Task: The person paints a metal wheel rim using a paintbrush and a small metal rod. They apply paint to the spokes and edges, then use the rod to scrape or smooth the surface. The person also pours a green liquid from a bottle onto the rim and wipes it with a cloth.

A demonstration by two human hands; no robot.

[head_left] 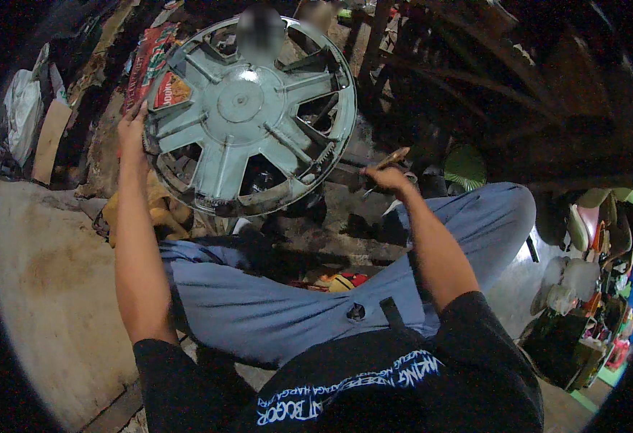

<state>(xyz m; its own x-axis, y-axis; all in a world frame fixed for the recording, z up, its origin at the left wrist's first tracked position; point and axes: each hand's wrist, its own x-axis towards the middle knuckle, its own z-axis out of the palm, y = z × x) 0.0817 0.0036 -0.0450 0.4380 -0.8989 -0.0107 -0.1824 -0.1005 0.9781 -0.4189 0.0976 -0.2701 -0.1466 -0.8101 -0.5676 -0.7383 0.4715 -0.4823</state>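
Observation:
A large grey-green wheel cover (241, 108) with wide spokes and a ring rim stands tilted in front of me, its ribbed inner face toward me. My left hand (133, 128) grips its left rim, fingers wrapped round the edge. Right of the wheel cover and apart from it, my right hand (389, 177) is closed round a small tool with a wooden handle (397, 156). A thin piece shows below that fist; the tool's exact kind is not clear. Dark gaps between the spokes show clutter behind the cover.
A yellow-brown cloth (150, 209) lies under the cover's left side. Red printed packaging (149, 61) is behind it. Dark wooden beams (468, 86) stand at the back right. A green ribbed round object (465, 167) sits beyond my right knee. Assorted items crowd the far right.

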